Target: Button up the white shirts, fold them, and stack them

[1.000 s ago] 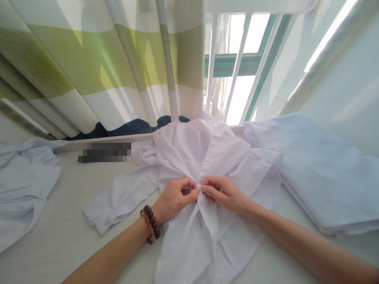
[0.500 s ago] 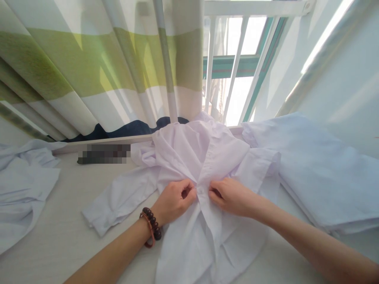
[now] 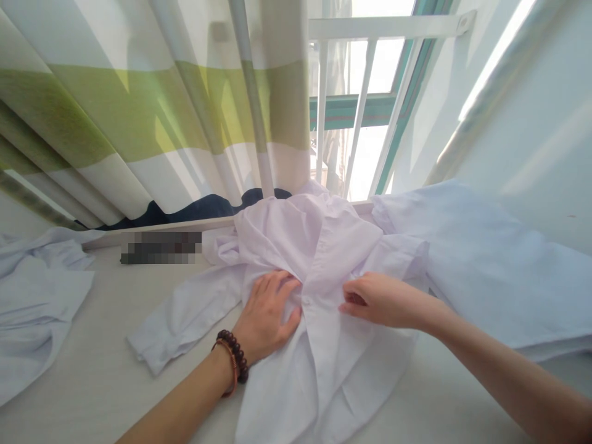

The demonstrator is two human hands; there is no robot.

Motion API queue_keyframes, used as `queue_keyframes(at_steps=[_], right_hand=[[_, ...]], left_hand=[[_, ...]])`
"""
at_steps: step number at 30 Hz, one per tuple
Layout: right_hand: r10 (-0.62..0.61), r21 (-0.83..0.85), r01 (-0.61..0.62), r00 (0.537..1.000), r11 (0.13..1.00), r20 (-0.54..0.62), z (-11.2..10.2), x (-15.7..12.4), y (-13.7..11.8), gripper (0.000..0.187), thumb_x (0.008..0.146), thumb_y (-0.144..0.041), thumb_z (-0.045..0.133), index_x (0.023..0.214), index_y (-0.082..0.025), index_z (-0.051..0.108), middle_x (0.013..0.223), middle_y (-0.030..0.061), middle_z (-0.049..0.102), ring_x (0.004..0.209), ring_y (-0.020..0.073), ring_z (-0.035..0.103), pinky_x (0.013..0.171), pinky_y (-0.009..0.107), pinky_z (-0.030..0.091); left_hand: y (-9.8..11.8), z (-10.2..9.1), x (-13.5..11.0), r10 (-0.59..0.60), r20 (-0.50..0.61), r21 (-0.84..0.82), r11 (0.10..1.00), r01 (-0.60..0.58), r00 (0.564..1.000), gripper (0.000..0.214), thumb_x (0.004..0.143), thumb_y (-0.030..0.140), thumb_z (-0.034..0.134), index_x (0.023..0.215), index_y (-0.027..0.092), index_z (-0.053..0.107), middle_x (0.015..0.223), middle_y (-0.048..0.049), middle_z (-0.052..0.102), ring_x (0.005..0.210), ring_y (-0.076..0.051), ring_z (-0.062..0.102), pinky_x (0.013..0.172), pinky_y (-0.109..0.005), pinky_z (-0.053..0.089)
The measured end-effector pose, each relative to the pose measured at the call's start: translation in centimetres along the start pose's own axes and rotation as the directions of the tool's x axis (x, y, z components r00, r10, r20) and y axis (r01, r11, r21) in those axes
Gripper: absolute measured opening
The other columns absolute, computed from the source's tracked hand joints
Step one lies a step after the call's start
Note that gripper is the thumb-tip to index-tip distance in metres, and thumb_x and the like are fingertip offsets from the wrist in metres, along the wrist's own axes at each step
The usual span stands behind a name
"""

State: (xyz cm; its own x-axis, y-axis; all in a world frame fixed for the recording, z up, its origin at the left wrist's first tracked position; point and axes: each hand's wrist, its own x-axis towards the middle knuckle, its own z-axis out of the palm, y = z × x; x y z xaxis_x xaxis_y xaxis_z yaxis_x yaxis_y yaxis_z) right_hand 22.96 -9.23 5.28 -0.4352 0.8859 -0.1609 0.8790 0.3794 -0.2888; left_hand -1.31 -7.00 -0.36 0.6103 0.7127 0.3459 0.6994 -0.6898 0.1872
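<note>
A white button-up shirt [image 3: 282, 394] lies front up on the pale surface, its collar end toward the window and one sleeve [image 3: 178, 314] stretched to the left. A small button [image 3: 305, 301] shows on its placket, between my hands. My left hand [image 3: 268, 311] rests on the shirt just left of that button, fingers spread and nothing gripped. On the other side, my right hand [image 3: 377, 299] has its fingers curled at the shirt's front, pinching the cloth; the fingertips are partly hidden. Dark beads and a copper-coloured band circle my left wrist.
Folded white cloth [image 3: 504, 265] is stacked at the right. More white garments [image 3: 41, 308] lie at the left. A blurred dark object [image 3: 160, 248] sits near the back ledge. Behind are a green-and-white curtain [image 3: 152, 111], white railing bars [image 3: 363, 105] and a window.
My left hand has let go of the cloth by the button and spread its fingers over the shirt. My right hand has shifted slightly right, away from the button. The view has tilted up a little.
</note>
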Motion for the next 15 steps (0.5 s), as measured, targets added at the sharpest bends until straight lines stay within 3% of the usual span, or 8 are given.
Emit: queue_keyframes(at_steps=[3,5,8,12,15], right_hand=[[-0.001,0.04,0.011,0.973,0.999,-0.23,0.8,0.6,-0.6,0.024,0.093,-0.034,0.047,0.076,-0.019,0.056,0.068,0.0006,0.062,0.059,0.0136,0.053,0.054,0.025,0.03],[-0.062,0.052,0.081,0.954,0.995,-0.292,1.7,1.0,-0.8,0.021,0.094,-0.035,0.046,0.087,-0.019,0.057,0.08,0.002,0.065,0.067,0.0142,0.057,0.059,0.025,0.033],[-0.111,0.042,0.12,0.979,0.992,-0.172,2.9,1.3,-0.7,0.02,0.091,-0.036,0.054,0.087,-0.017,0.058,0.084,0.0042,0.067,0.075,0.0171,0.06,0.061,0.025,0.034],[-0.078,0.027,0.076,0.996,0.997,0.046,2.8,1.0,-0.3,0.023,0.084,-0.038,0.061,0.075,-0.018,0.059,0.073,0.0032,0.067,0.066,0.0176,0.059,0.056,0.025,0.03],[-0.094,0.037,0.092,0.992,0.995,0.086,2.3,0.9,-0.2,0.025,0.083,-0.041,0.06,0.072,-0.019,0.058,0.07,0.0019,0.067,0.06,0.0156,0.055,0.053,0.025,0.028]], left_hand=[[-0.4,0.2,-0.6,0.045,0.111,0.089,0.995,-0.055,0.993,0.055,0.088,0.041,0.048,0.138,0.019,0.044,0.143,-0.0109,0.043,0.134,-0.031,0.033,0.112,-0.051,0.023],[-0.6,0.2,-1.1,0.055,0.183,0.121,0.99,-0.079,0.981,0.065,0.088,0.052,0.045,0.144,0.02,0.036,0.149,-0.01,0.037,0.138,-0.031,0.028,0.114,-0.053,0.016],[-0.9,-0.2,-2.0,0.029,0.235,0.137,0.989,-0.062,0.972,0.075,0.086,0.062,0.043,0.147,0.02,0.03,0.152,-0.0099,0.033,0.139,-0.032,0.026,0.114,-0.054,0.016],[-1.0,-0.9,-2.8,0.015,0.275,0.105,0.993,-0.046,0.961,0.079,0.083,0.067,0.044,0.147,0.021,0.032,0.151,-0.0093,0.034,0.139,-0.033,0.027,0.113,-0.053,0.021],[-0.9,-1.2,-2.8,-0.003,0.273,0.073,0.997,-0.018,0.962,0.07,0.086,0.062,0.044,0.144,0.023,0.037,0.149,-0.0091,0.038,0.137,-0.033,0.03,0.112,-0.053,0.023]])
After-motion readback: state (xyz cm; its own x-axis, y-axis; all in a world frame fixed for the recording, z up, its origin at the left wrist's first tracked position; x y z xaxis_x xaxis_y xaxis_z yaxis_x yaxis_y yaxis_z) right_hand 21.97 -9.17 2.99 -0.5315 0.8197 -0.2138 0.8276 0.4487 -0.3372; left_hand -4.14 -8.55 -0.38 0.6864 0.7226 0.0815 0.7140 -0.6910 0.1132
